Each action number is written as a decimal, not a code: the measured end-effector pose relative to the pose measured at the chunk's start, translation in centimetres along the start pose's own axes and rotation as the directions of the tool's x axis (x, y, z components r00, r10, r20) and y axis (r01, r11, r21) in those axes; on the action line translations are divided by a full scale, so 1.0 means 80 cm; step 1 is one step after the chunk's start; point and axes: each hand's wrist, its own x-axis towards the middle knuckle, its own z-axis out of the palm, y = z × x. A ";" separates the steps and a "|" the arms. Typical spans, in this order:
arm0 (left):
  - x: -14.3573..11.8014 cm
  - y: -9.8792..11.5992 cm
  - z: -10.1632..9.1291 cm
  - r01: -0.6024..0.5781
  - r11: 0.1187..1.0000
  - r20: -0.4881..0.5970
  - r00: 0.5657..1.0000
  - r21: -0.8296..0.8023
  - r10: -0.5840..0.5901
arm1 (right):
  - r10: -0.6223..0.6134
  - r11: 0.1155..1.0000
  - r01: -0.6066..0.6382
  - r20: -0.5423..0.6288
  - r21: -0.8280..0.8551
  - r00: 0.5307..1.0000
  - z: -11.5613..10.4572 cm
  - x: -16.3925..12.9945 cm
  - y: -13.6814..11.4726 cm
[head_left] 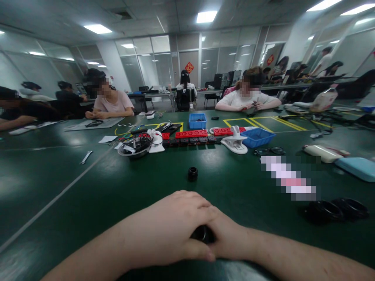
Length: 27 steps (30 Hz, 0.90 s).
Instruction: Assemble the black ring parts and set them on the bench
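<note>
Both hands meet low over the dark green bench (pixel 88 195) — the left hand (pixel 172 230) folded over the right hand (pixel 231 238), their grip pressed together around a small black round part (pixel 202 233), likely to steady it; a small black cylindrical cap (pixel 192 173) stands just beyond.

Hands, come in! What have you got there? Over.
Left hand and right hand clasped together around a small black part, mostly hidden. Another small black piece stands apart on the green table. Black rings off right.
</note>
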 end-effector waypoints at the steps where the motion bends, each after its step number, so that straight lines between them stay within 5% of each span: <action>1: 0.002 -0.009 0.007 0.024 0.999 0.031 0.999 0.023 -0.025 | -0.002 1.000 0.002 0.009 -0.015 1.000 0.000 0.001 0.000; 5: 0.006 -0.033 0.030 -0.001 0.998 0.088 0.996 0.058 -0.004 | 0.078 0.991 -0.066 0.100 -0.119 0.992 -0.001 0.003 0.000; 10: 0.013 -0.028 0.036 0.038 0.968 0.128 0.989 0.248 -0.071 | 0.065 0.985 -0.042 0.138 -0.167 0.988 -0.002 0.004 -0.001; 15: 0.008 -0.027 0.043 0.029 0.973 0.092 0.994 0.227 -0.051 | 0.056 0.984 -0.029 0.148 -0.178 0.987 -0.002 0.005 -0.001; 22: 0.029 -0.015 0.058 0.268 0.886 0.132 0.932 0.378 -0.338 | 0.072 0.985 -0.052 0.115 -0.165 0.991 0.000 0.003 0.000; 27: 0.032 -0.010 0.058 0.298 0.883 0.089 0.932 0.362 -0.351 | 0.073 0.985 -0.053 0.116 -0.165 0.991 0.000 0.004 0.000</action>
